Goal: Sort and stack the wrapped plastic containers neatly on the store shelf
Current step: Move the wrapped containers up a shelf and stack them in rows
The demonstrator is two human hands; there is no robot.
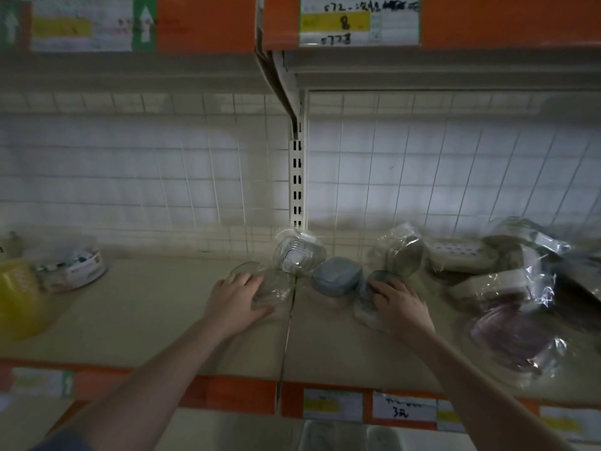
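Beige store shelf [146,307], white grid behind. Left hand [235,297] grasps a clear wrapped container [271,286], fingers curled round it; right hand [398,304] grips a grey wrapped container [366,299]. Between both, just beyond the fingers, sits a blue-grey container [336,276], about equally near each hand.

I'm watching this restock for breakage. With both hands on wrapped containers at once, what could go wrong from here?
1. The left hand holds a clear wrapped container by loose, slick film; it may slip.
2. The right hand reaches close to the blue-grey container and an upright clear one, which could get knocked over.
3. The pile at right looks loosely heaped; the purple container lies near the shelf edge and might slide off.
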